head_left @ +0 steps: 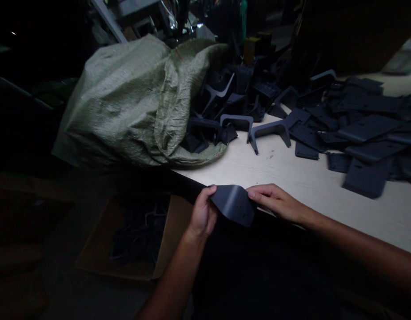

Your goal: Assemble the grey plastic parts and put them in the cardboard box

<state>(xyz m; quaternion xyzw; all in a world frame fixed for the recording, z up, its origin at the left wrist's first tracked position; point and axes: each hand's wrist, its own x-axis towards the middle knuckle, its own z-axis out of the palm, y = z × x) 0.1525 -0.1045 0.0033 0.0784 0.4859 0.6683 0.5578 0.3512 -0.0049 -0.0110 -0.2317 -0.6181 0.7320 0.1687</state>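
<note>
1. Dark plastic part [234, 204] at the table edge [292, 186], held between both hands.
2. Left hand [201, 213] pinches its left end; right hand [275, 202] fingertips close on the right.
3. Looks light, stiff, smooth: grip the edges.

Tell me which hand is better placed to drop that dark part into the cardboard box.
Probably the left hand: it grips the dark part on the side nearer the cardboard box, below left. The right hand is over the table.
</note>
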